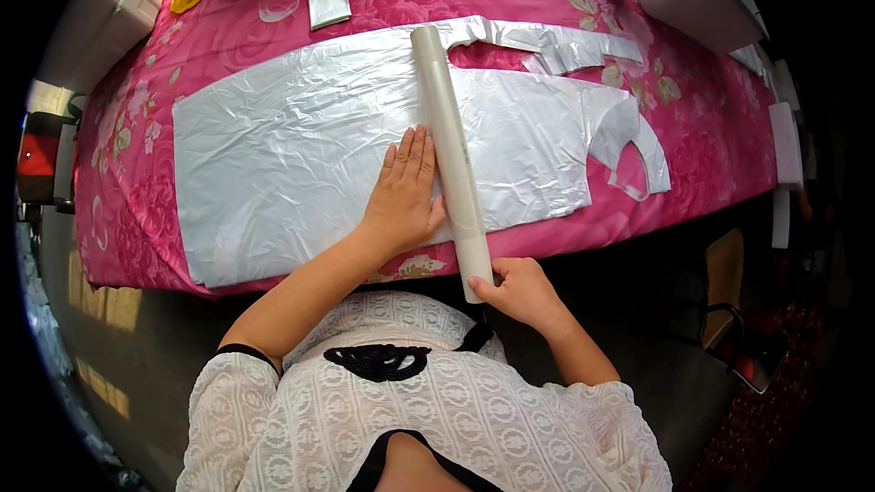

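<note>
I see the left hand (404,189) flat, fingers nearly together, beside the roll (452,155); the right hand (524,293) pinches its near end.

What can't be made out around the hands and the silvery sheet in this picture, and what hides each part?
All in the head view:
Silvery sheet: the strip behind the pale tube, which blocks it.
Left hand: its palm, hidden by the back of the hand.
Right hand: its fingertips, hidden by the tube and the hand itself.
White box at upper left: its upper part, cut off by the top edge.
</note>
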A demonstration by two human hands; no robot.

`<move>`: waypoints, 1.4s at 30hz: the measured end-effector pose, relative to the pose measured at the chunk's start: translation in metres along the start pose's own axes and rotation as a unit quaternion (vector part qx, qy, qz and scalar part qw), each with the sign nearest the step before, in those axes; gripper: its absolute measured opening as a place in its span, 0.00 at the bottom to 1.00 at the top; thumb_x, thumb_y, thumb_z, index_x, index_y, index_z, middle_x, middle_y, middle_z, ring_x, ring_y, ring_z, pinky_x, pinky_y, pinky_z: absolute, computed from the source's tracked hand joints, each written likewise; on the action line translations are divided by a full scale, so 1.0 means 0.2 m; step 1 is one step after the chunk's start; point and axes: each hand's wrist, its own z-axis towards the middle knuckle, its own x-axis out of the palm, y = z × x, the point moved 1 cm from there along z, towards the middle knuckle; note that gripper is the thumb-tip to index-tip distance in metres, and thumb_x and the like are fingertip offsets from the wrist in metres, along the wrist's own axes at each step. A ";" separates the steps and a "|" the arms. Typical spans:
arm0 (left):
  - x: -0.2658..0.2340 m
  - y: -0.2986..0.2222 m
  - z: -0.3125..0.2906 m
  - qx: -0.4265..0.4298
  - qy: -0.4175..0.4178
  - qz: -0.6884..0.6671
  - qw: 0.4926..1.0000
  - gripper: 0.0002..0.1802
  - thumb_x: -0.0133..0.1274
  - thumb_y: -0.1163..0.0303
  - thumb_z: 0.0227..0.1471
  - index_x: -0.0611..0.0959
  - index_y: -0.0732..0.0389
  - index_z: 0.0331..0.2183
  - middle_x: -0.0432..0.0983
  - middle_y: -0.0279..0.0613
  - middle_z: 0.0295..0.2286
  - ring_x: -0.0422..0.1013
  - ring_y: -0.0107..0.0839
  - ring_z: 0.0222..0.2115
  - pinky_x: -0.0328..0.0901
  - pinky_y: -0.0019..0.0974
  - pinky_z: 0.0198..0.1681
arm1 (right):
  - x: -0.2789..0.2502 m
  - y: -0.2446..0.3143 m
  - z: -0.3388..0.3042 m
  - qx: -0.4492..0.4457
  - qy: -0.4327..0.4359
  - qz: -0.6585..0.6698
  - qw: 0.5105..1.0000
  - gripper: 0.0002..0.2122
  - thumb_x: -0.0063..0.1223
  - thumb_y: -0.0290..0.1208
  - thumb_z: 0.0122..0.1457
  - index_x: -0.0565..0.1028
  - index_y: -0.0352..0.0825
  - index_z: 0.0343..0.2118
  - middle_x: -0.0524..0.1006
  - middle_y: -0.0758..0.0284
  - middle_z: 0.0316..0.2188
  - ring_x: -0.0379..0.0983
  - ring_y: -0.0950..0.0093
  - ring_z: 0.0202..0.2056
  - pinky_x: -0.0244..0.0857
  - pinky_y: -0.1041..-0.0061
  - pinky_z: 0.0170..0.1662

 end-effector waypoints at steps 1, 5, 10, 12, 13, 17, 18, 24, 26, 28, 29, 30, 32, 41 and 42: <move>0.00 0.00 0.00 -0.008 0.009 0.028 1.000 0.41 0.42 0.60 0.46 0.52 0.77 0.55 0.42 0.63 0.57 0.39 0.52 0.60 0.35 0.47 0.62 | 0.00 -0.01 0.02 -0.017 0.022 0.003 1.000 0.20 0.55 0.47 0.47 0.77 0.29 0.25 0.75 0.58 0.16 0.73 0.64 0.21 0.65 0.71 0.26; 0.01 -0.01 0.01 -0.013 0.014 0.041 0.999 0.41 0.40 0.59 0.45 0.52 0.78 0.55 0.43 0.64 0.57 0.39 0.52 0.60 0.34 0.48 0.62 | -0.11 0.09 0.18 -0.063 0.011 0.004 0.998 0.25 0.53 0.53 0.48 0.77 0.27 0.24 0.76 0.57 0.19 0.74 0.64 0.22 0.66 0.69 0.28; 0.01 0.00 0.01 -0.009 0.021 0.032 0.999 0.41 0.40 0.60 0.45 0.51 0.78 0.55 0.43 0.66 0.57 0.39 0.55 0.60 0.34 0.50 0.61 | -0.25 0.31 0.68 -0.143 -0.112 -0.007 0.983 0.24 0.51 0.48 0.51 0.75 0.24 0.29 0.76 0.54 0.22 0.75 0.64 0.26 0.66 0.70 0.31; 0.02 -0.01 0.02 0.000 0.006 0.022 1.000 0.41 0.40 0.62 0.45 0.50 0.79 0.55 0.42 0.68 0.56 0.38 0.57 0.59 0.34 0.52 0.61 | -0.30 0.40 0.88 -0.112 -0.094 0.070 0.987 0.23 0.50 0.47 0.52 0.75 0.24 0.30 0.76 0.56 0.24 0.74 0.66 0.27 0.66 0.69 0.32; 0.02 -0.01 0.02 0.006 -0.001 0.017 1.000 0.41 0.40 0.63 0.45 0.49 0.80 0.55 0.41 0.69 0.56 0.38 0.58 0.59 0.34 0.53 0.60 | -0.31 0.43 0.96 -0.105 -0.087 0.133 0.982 0.21 0.50 0.45 0.53 0.74 0.25 0.32 0.76 0.59 0.26 0.73 0.70 0.29 0.66 0.72 0.34; 0.01 -0.01 0.03 -0.002 0.007 0.003 1.000 0.41 0.40 0.63 0.44 0.50 0.80 0.54 0.41 0.69 0.56 0.39 0.58 0.59 0.34 0.53 0.60 | -0.32 0.46 1.20 -0.107 -0.020 0.462 0.880 0.15 0.49 0.39 0.56 0.71 0.30 0.38 0.74 0.63 0.34 0.70 0.75 0.34 0.66 0.76 0.38; 0.00 -0.02 0.02 -0.005 0.011 0.001 1.000 0.41 0.41 0.63 0.44 0.50 0.81 0.54 0.42 0.69 0.56 0.39 0.58 0.59 0.35 0.53 0.60 | -0.34 0.47 1.24 -0.112 0.004 0.556 0.823 0.14 0.48 0.37 0.57 0.70 0.31 0.39 0.73 0.64 0.35 0.69 0.75 0.35 0.66 0.76 0.39; 0.00 -0.01 0.02 -0.007 0.019 -0.003 1.000 0.42 0.42 0.63 0.42 0.50 0.81 0.54 0.43 0.69 0.56 0.39 0.58 0.59 0.35 0.53 0.60 | -0.83 0.13 1.40 -0.173 -0.111 0.761 0.615 0.13 0.41 0.31 0.59 0.65 0.28 0.42 0.70 0.55 0.43 0.68 0.62 0.45 0.63 0.63 0.50; 0.00 -0.02 0.02 -0.007 0.021 -0.003 1.000 0.43 0.42 0.63 0.42 0.50 0.81 0.54 0.43 0.69 0.56 0.39 0.57 0.59 0.35 0.52 0.61 | -1.11 -0.03 1.37 -0.193 -0.194 0.762 0.588 0.17 0.35 0.35 0.60 0.60 0.29 0.48 0.69 0.57 0.45 0.68 0.62 0.44 0.62 0.63 0.48; 0.00 -0.02 0.02 -0.007 0.019 0.000 1.000 0.43 0.42 0.63 0.42 0.50 0.80 0.54 0.42 0.68 0.56 0.39 0.57 0.59 0.35 0.52 0.61 | -1.37 -0.16 1.30 -0.186 -0.252 0.764 0.564 0.22 0.30 0.36 0.61 0.52 0.30 0.55 0.63 0.54 0.51 0.67 0.61 0.45 0.60 0.59 0.50; 0.01 -0.02 0.03 -0.007 0.018 -0.005 1.000 0.43 0.42 0.63 0.42 0.49 0.80 0.55 0.42 0.68 0.56 0.39 0.57 0.59 0.35 0.52 0.61 | -1.49 -0.22 1.25 -0.199 -0.274 0.761 0.553 0.24 0.30 0.36 0.61 0.48 0.30 0.57 0.60 0.54 0.52 0.67 0.61 0.45 0.60 0.58 0.49; 0.01 -0.02 0.03 -0.006 0.019 -0.008 1.000 0.43 0.42 0.63 0.42 0.49 0.79 0.55 0.42 0.67 0.56 0.38 0.56 0.59 0.34 0.52 0.61 | -1.56 -0.25 1.21 -0.212 -0.295 0.759 0.540 0.26 0.30 0.36 0.61 0.44 0.31 0.59 0.57 0.53 0.54 0.67 0.61 0.45 0.60 0.58 0.49; 0.01 -0.01 0.01 -0.019 0.021 -0.011 1.000 0.44 0.43 0.63 0.42 0.49 0.78 0.55 0.41 0.66 0.57 0.37 0.56 0.60 0.34 0.52 0.61 | -1.61 -0.10 1.14 -0.204 -0.334 0.774 0.498 0.23 0.30 0.34 0.61 0.48 0.29 0.57 0.60 0.53 0.51 0.67 0.60 0.45 0.62 0.59 0.48; 0.02 -0.01 0.02 -0.018 0.020 -0.021 0.999 0.44 0.43 0.62 0.42 0.48 0.77 0.56 0.40 0.65 0.57 0.36 0.54 0.60 0.33 0.50 0.61 | -1.29 0.50 0.93 -0.330 -0.317 0.590 0.665 0.09 0.40 0.23 0.58 0.65 0.32 0.42 0.73 0.61 0.37 0.71 0.69 0.39 0.65 0.70 0.41; 0.03 0.00 0.02 -0.018 0.015 -0.022 0.999 0.43 0.43 0.62 0.42 0.49 0.76 0.56 0.41 0.65 0.57 0.37 0.55 0.60 0.33 0.50 0.61 | -1.09 0.68 0.86 -0.379 -0.297 0.538 0.691 0.10 0.40 0.24 0.59 0.65 0.32 0.44 0.72 0.61 0.39 0.71 0.71 0.39 0.65 0.74 0.41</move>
